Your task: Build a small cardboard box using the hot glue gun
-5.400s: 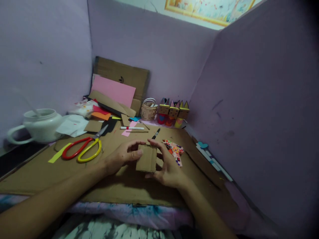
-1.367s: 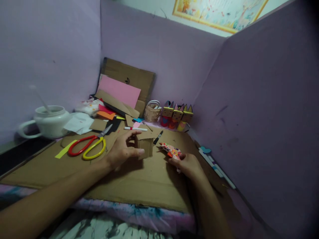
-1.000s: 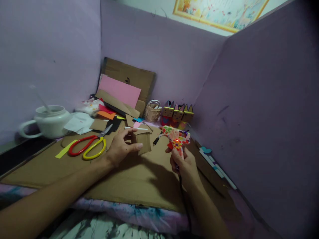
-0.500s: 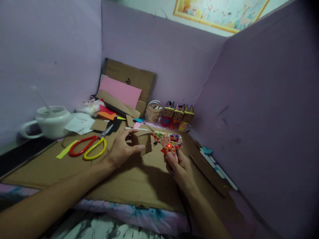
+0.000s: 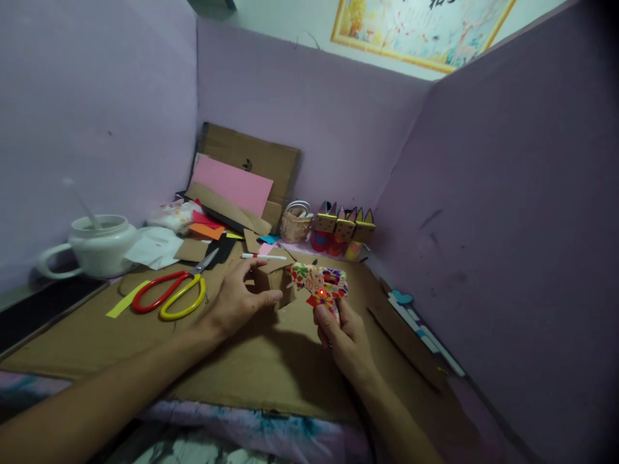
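My right hand [image 5: 344, 332] is wrapped round the handle of a glue gun [image 5: 316, 280] covered in a flowery pattern, with a small red light glowing on its side. The nozzle end points left, at the upper edge of a small folded cardboard piece [image 5: 283, 287]; whether it touches is too small to tell. My left hand [image 5: 242, 296] grips that cardboard from the left, thumb in front and fingers over the far side. Just left of this hand lie scissors [image 5: 169, 295] with one red and one yellow handle, blades partly apart.
Beneath everything is a cardboard sheet [image 5: 251, 374]. At left stand a white mug [image 5: 104, 248] and a dark flat device [image 5: 43, 316]. Behind are paper scraps, a white pen [image 5: 264, 257], a small basket [image 5: 296, 225] and cat-eared figures [image 5: 345, 227]. White strips [image 5: 425, 335] lie along the right wall.
The glue gun has shifted slightly left and its nozzle end is closer over the cardboard piece. My left hand keeps its hold. The camera view has tilted up a little.
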